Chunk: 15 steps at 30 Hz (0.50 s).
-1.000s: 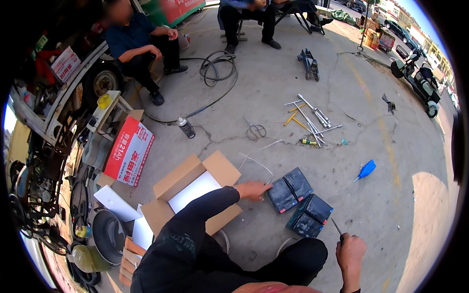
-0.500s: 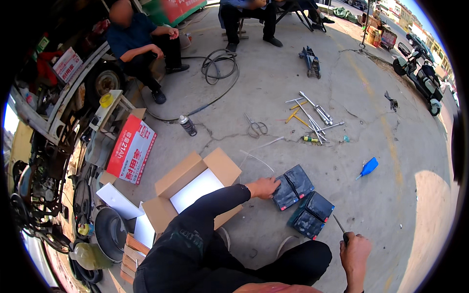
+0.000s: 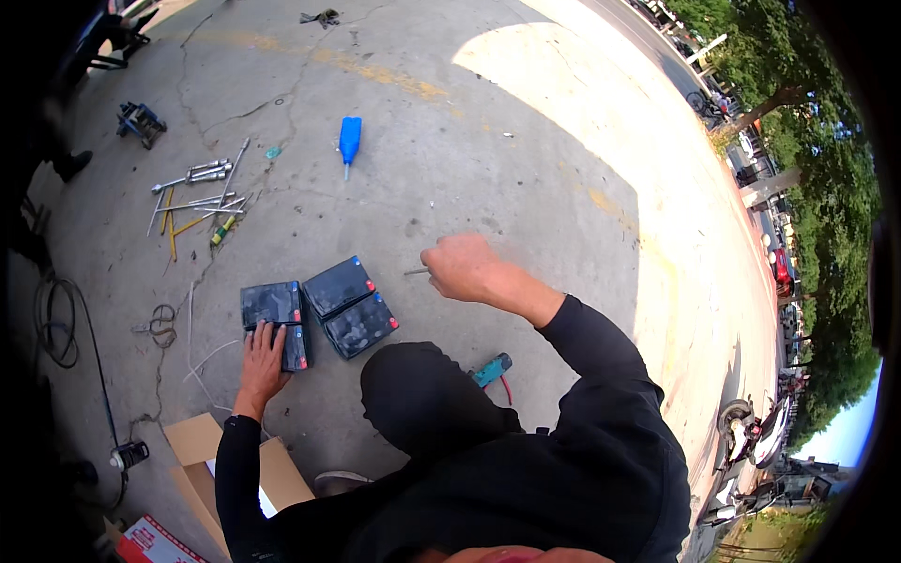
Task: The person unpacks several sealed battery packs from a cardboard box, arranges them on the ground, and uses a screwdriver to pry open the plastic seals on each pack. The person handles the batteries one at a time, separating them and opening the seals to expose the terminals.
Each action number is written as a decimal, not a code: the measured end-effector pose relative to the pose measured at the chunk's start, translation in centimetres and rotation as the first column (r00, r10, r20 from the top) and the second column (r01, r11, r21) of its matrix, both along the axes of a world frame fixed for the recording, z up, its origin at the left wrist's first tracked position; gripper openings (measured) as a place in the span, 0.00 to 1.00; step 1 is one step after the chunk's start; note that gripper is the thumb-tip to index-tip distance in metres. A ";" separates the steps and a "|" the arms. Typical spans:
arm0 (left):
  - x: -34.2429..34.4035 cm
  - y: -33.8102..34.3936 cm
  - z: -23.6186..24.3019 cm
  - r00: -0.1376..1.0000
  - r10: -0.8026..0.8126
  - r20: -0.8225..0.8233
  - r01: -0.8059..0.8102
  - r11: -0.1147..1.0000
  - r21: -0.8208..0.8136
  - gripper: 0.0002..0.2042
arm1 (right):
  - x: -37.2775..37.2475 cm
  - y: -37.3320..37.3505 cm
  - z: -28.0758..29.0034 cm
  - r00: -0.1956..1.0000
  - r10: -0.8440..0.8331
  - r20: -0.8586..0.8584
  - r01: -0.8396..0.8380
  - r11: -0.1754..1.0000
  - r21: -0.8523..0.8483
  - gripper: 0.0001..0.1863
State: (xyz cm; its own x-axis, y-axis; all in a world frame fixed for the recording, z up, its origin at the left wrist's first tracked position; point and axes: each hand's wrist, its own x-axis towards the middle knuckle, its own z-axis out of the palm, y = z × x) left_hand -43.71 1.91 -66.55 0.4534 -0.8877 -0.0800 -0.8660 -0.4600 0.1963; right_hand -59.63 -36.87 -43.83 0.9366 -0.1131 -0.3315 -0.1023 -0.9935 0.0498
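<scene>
1. As the left hand (image 3: pixel 266 364) rests on the left pair of batteries (image 3: pixel 269 302), its fingers lie extended and slightly parted across the nearer block, touching it without closing around it; the thumb's hold cannot be made out.

2. Raised to the right, the right hand (image 3: pixel 466 267) is curled into a fist around a thin-shafted tool (image 3: pixel 416 272), whose grey end pokes out toward the batteries but touches nothing visible. Its handle is hidden in the fist.

3. Dark and dusty, with red and blue marks at their ends, the batteries sit on bare concrete in front of the person: the right pair of batteries (image 3: pixel 337 285) stands at an angle just beside the other.

4. Judged by how things lie, work appears under way: both pairs are out in the open, and no wire can be seen joined to either. How much is left cannot be told.

5. Near the left forearm stands an open carton (image 3: pixel 194 437), flaps spread. Scissors (image 3: pixel 160 325), a white strap (image 3: pixel 190 328), metal wrenches (image 3: pixel 228 174) and a blue bottle (image 3: pixel 350 139) lie on the ground, apart from both hands.
</scene>
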 end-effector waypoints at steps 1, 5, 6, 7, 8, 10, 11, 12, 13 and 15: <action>-0.3 -1.3 1.0 0.997 -0.061 -0.044 0.063 0.997 0.043 0.47 | 0.2 -0.9 0.0 0.999 -0.007 -0.031 0.006 1.000 -0.011 0.08; -0.6 -2.3 -0.8 0.971 -0.145 0.190 0.152 0.988 -0.021 0.42 | 1.5 -2.3 -1.1 0.995 0.016 0.098 -0.011 0.998 -0.055 0.08; 0.0 -2.2 -0.7 0.969 -0.130 0.209 0.134 0.991 -0.007 0.41 | 1.6 -2.0 -1.0 0.995 0.010 0.094 -0.006 0.999 -0.043 0.08; 0.3 -2.5 -0.7 0.970 -0.135 0.204 0.137 0.991 0.000 0.41 | 2.1 -1.8 -1.3 0.996 0.004 0.094 -0.002 1.000 -0.017 0.08; 0.8 -2.3 -0.9 0.973 -0.135 0.188 0.135 0.991 0.009 0.40 | 2.4 -1.5 -1.6 0.995 -0.010 0.096 0.009 1.000 0.003 0.08; 0.8 -0.5 -1.3 0.976 -0.117 0.184 0.110 0.993 0.045 0.39 | 3.1 -0.1 -2.4 0.994 -0.050 0.099 0.046 0.998 0.044 0.09; 0.4 0.1 -1.7 0.974 -0.106 0.199 0.095 0.994 0.060 0.38 | 2.9 0.3 -2.6 0.991 -0.090 0.097 0.085 0.995 0.050 0.09; -0.1 -0.1 -2.2 0.970 -0.089 0.226 0.077 0.995 0.062 0.37 | 2.3 0.3 -2.3 0.986 -0.138 0.095 0.135 0.990 0.034 0.10; -0.5 -0.2 -2.0 0.961 -0.081 0.263 0.062 0.995 0.079 0.37 | 1.4 0.3 -2.3 0.975 -0.196 0.108 0.193 0.980 0.038 0.10; -0.7 -0.6 -2.0 0.945 -0.029 0.326 -0.009 0.994 0.113 0.35 | 0.5 -1.9 -3.5 0.952 -0.265 0.150 0.257 0.964 0.070 0.11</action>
State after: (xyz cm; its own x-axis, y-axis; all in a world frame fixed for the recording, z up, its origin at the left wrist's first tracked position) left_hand -44.43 1.33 -68.51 0.4623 -0.8863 -0.0281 -0.8785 -0.4536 -0.1498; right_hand -59.13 -38.73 -47.33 0.9171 -0.3480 -0.1946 -0.3612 -0.9318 -0.0362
